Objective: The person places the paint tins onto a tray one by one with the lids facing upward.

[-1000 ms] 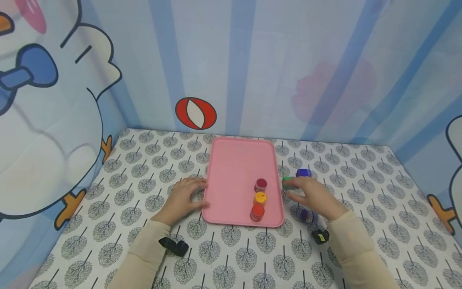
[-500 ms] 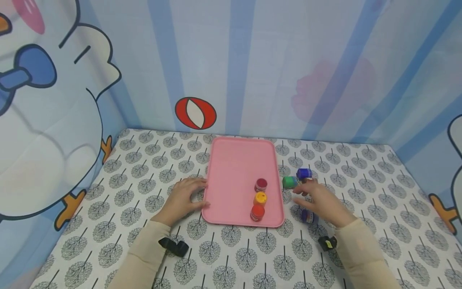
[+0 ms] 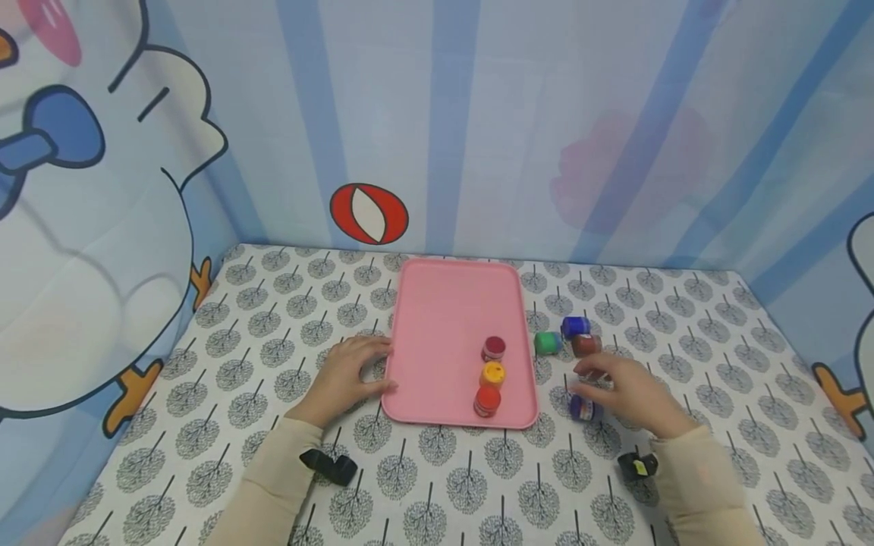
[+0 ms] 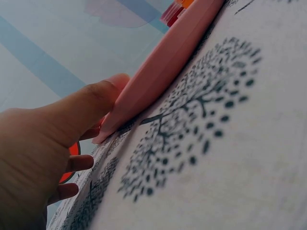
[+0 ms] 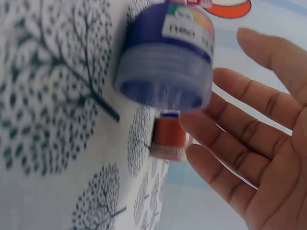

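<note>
My left hand (image 3: 351, 379) touches the left rim of a pink tray (image 3: 444, 303), thumb and fingers spread. In the left wrist view the thumb (image 4: 91, 103) lies against the tray's edge. Three small paint jars stand on the tray: dark red (image 3: 494, 349), yellow (image 3: 492, 374) and red (image 3: 487, 401). To its right, my right hand (image 3: 631, 390) hovers with loosely bent fingers, holding nothing. Nearest is a purple paint jar (image 5: 168, 52) on its side, close to the fingertips; whether they touch cannot be told. Beyond lies a brown jar (image 3: 586, 346).
A green jar (image 3: 548, 343) lies beside the tray's right edge, and a blue jar (image 3: 576, 327) is just behind the brown one. Tree-patterned cloth (image 3: 423, 485) covers the table. A printed curtain (image 3: 519, 136) hangs behind it.
My right hand has drawn back and to the right, from the green jar past the brown jar toward the purple one, uncovering the green and brown jars. The left hand stays at the tray.
</note>
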A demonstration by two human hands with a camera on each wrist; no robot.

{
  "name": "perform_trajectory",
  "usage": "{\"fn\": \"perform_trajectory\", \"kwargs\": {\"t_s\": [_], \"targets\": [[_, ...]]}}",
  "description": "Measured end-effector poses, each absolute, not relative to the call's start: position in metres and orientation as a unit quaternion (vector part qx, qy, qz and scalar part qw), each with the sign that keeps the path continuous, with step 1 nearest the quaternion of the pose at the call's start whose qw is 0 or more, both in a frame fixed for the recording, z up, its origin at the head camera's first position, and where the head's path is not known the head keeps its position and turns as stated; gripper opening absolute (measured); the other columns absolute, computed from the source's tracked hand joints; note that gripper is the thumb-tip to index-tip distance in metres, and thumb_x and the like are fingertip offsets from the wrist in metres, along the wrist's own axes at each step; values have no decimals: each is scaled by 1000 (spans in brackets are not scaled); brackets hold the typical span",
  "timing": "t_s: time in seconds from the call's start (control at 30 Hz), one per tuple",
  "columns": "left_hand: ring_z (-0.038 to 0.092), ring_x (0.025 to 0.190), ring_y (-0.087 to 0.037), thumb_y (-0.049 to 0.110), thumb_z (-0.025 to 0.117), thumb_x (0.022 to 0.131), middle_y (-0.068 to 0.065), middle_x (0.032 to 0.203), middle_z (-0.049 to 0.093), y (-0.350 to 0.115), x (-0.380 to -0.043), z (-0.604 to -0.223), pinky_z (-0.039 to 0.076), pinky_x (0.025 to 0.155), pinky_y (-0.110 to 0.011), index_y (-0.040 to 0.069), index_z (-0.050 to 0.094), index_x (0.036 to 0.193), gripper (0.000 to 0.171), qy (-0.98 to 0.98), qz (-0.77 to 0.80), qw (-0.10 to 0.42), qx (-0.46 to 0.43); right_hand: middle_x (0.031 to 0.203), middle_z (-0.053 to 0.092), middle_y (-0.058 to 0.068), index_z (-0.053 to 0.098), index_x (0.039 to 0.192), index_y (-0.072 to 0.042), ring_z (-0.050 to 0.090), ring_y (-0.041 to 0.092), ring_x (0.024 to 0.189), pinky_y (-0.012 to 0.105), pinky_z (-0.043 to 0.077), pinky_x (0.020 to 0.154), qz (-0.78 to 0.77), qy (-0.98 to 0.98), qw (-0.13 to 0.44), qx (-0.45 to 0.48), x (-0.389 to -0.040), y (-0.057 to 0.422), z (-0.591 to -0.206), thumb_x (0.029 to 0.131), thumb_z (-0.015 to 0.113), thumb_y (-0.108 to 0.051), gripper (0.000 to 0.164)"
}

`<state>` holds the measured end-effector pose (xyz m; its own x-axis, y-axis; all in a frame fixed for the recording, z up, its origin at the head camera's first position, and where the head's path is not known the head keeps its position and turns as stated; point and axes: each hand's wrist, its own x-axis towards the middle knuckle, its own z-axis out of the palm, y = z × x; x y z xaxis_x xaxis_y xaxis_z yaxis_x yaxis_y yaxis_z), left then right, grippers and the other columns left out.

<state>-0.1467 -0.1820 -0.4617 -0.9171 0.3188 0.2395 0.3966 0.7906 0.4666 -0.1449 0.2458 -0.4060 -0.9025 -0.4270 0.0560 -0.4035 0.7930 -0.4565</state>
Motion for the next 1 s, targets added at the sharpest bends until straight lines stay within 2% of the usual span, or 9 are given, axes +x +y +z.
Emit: {"fn": "perform_trajectory", "kwargs": {"t_s": [0.27, 0.57, 1.0], "targets": [[48, 130, -30, 42, 77, 76, -6, 138, 57, -181, -146, -461, 35, 110, -56, 13, 61, 125, 59, -943, -261, 75, -192, 100, 70, 4, 67, 107, -8, 64, 19, 88, 43, 55, 82, -239, 946, 30, -215, -141, 257, -407, 83, 73, -31, 34], [48, 131, -30, 42, 77, 76, -6, 139, 56, -183, -146, -462, 34, 111, -56, 14, 61, 125, 59, -942, -267, 74, -191, 99, 69, 0, 66, 111, -8, 62, 13, 86, 31, 54, 77, -236, 948, 68, -201, -136, 264, -408, 77, 76, -42, 49], [48, 131, -31, 41, 77, 76, -6, 139, 56, -182, -146, -461, 34, 111, -57, 13, 61, 125, 60, -942, -269, 70, -190, 91, 68, -7, 68, 108, -10, 60, 6, 79, 28, 53, 73, -217, 947, 92, -218, -135, 266, -410, 75, 77, -44, 49]]}}
